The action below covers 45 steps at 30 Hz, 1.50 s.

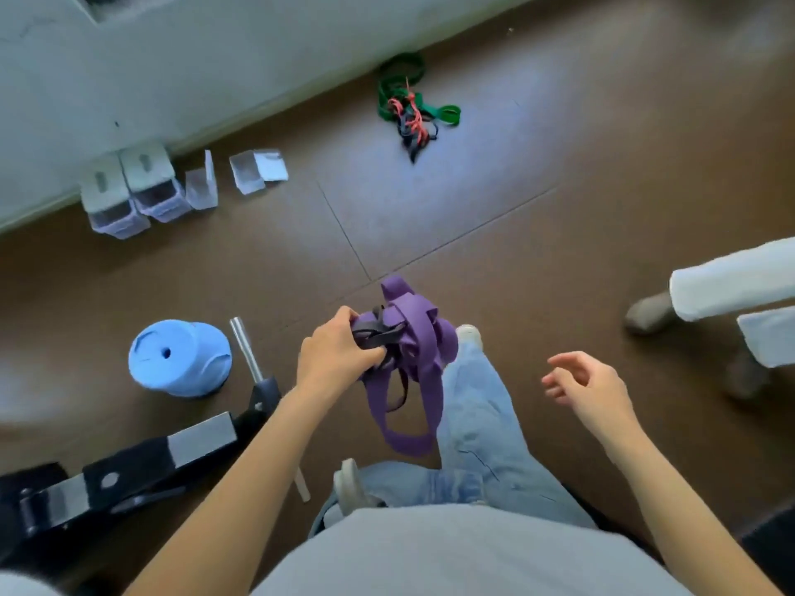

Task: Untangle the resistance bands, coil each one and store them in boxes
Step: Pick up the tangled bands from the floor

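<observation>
Your left hand (335, 350) grips a knotted purple band (413, 359) with a black band (378, 333) snarled in; loops dangle below the grip. Right hand (585, 389) free, fingers relaxed. Far beyond: second tangle (408, 109) untouched, boxes (142, 195) unfilled as far as you can tell. Early stage.

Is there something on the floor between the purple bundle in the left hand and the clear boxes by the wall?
Nothing visible: bare brown floor lies between the purple bundle and the clear boxes.
</observation>
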Motion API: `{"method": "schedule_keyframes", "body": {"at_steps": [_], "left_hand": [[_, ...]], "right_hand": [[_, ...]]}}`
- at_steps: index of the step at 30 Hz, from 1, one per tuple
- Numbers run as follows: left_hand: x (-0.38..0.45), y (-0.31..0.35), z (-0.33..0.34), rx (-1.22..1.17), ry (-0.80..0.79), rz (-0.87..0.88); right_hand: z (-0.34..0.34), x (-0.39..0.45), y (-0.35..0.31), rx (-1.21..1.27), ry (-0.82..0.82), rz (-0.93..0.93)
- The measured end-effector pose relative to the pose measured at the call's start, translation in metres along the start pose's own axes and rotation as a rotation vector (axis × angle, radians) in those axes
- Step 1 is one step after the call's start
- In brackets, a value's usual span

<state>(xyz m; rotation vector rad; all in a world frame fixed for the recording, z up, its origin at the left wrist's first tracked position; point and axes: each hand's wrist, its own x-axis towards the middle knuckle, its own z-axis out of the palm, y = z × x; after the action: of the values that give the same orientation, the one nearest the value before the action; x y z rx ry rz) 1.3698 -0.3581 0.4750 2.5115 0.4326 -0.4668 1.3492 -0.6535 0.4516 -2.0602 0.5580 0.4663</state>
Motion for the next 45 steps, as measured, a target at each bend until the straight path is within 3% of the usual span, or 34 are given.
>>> {"method": "schedule_keyframes", "body": {"at_steps": [4, 10, 13, 19, 25, 29, 37, 40, 45], "left_hand": [[0.103, 0.039, -0.019, 0.025, 0.011, -0.145], [0.239, 0.084, -0.070, -0.031, 0.195, -0.341], [0.330, 0.096, -0.089, -0.123, 0.219, -0.414], [0.538, 0.134, -0.118, -0.186, 0.086, -0.411], [0.676, 0.161, -0.176, 0.057, -0.002, -0.333], [0.757, 0.165, -0.189, -0.012, 0.068, -0.390], [0.939, 0.141, -0.131, -0.035, 0.125, -0.425], [1.009, 0.105, -0.073, -0.112, 0.071, -0.415], [1.097, 0.032, 0.052, -0.355, 0.079, -0.519]], "right_hand": [[-0.003, 0.135, -0.096, -0.125, -0.146, -0.146], [0.002, 0.307, -0.243, -0.388, -0.378, -0.314], [0.011, 0.391, -0.284, -0.421, -0.381, -0.297], [0.014, 0.548, -0.335, -0.461, -0.308, -0.111], [0.028, 0.676, -0.400, -0.312, -0.251, 0.034], [0.065, 0.763, -0.437, -0.276, -0.300, 0.100], [0.197, 0.965, -0.466, -0.368, -0.449, 0.120], [0.274, 1.053, -0.433, -0.514, -0.521, 0.082], [0.412, 1.184, -0.344, -0.727, -0.505, 0.008]]}}
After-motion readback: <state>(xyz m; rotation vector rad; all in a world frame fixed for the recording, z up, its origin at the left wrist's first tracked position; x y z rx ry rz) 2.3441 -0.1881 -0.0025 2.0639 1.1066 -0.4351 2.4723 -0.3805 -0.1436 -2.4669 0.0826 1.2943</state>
